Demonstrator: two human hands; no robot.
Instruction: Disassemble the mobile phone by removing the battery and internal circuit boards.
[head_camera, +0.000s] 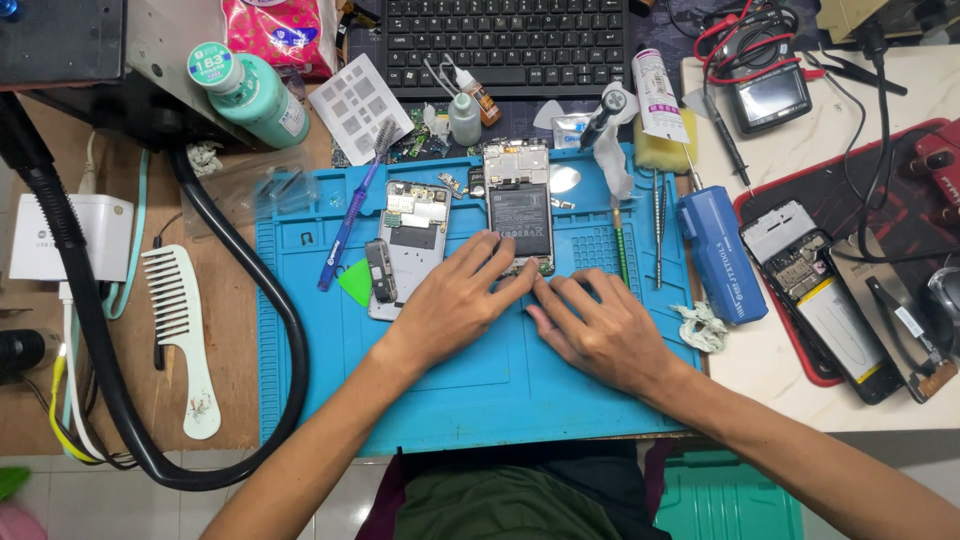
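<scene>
1. The left hand (455, 300) lies palm down on the blue work mat (480, 390), fingers spread and loosely flat; its fingertips touch the lower edge of the opened phone (519, 205), gripping nothing.
2. The right hand (598, 325) rests beside it, fingers half curled, the tips pressed at the same lower edge of the phone. Whether anything small is pinched there, I cannot tell.
3. The opened phone lies back up near the top middle of the mat, its dark battery exposed.
4. Just left of it sits a second phone shell (410, 245), with a green pick (357, 282) at its lower corner.
5. A blue brush (350, 215) lies slantwise farther left.
6. Containers: a teal bottle (255, 95) lies tilted at the top left of the worktop, cap on; a small clear dropper bottle (463, 117) stands above the mat. The contents of neither can be told.
</scene>
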